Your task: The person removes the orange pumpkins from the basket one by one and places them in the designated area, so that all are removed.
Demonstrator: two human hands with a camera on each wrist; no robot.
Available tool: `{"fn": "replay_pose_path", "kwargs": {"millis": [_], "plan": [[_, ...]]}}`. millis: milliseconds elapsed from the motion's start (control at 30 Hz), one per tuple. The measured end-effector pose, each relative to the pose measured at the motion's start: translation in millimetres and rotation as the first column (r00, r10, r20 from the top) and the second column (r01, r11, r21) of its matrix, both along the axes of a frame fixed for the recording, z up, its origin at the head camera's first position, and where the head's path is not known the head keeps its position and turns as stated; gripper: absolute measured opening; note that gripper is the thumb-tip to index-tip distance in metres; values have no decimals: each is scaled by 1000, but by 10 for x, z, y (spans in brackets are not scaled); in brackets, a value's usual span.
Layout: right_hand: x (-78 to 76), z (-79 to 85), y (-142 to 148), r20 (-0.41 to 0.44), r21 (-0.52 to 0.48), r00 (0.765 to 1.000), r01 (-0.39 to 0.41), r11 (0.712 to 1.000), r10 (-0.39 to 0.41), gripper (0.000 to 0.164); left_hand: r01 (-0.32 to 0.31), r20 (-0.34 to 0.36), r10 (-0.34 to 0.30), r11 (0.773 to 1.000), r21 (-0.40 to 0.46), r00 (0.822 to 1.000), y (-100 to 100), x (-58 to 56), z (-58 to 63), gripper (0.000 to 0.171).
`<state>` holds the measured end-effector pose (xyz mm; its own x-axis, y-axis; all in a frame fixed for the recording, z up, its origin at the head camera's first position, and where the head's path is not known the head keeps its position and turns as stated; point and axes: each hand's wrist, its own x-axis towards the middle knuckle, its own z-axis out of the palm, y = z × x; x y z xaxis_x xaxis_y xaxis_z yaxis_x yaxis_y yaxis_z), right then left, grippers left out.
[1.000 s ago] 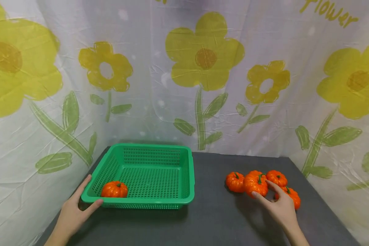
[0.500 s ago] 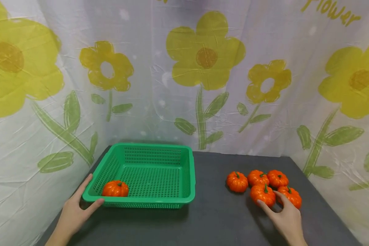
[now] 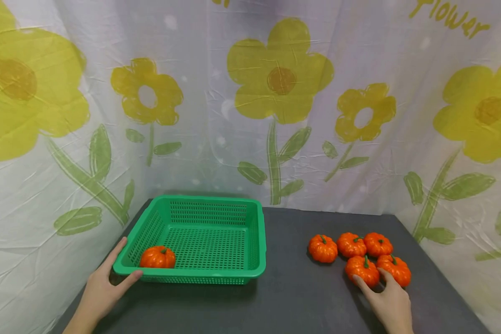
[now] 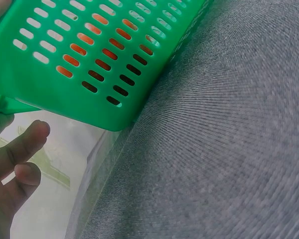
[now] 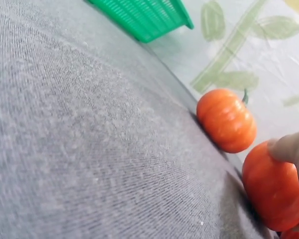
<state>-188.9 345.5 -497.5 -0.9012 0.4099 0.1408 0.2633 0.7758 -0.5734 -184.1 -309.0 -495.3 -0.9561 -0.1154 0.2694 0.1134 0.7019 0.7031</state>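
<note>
A green plastic basket with slotted walls sits at the left, one orange pumpkin inside its near left corner. My left hand grips that corner, thumb along the front rim and fingers on the left side. In the left wrist view, two fingers extend below the rim. At the right, my right hand holds a small orange pumpkin with a green stem between thumb and fingers, low at the dark cloth. The right wrist view shows the thumb against this pumpkin's side.
Several more pumpkins cluster behind and beside the held one: one at the left, two behind, and one pumpkin at its right. Grey cloth covers the table. A white curtain with painted flowers surrounds the back and sides.
My right hand has brought the held pumpkin toward the near side and slightly right, down from above the cluster to the cloth. My left hand stays at the basket's corner.
</note>
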Motion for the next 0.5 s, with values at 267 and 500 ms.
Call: {"fn": "replay_pose_path", "kwargs": {"millis": [267,500], "plan": [[-26,-57,25,12,0,1000,9,1000,-9,109,3,-12,-3,1000,7,1000,18,9,4,94],[-43,-99,21,2,1,1000,-2,1000,2,107,0,-22,0,1000,4,1000,11,14,6,95]]}}
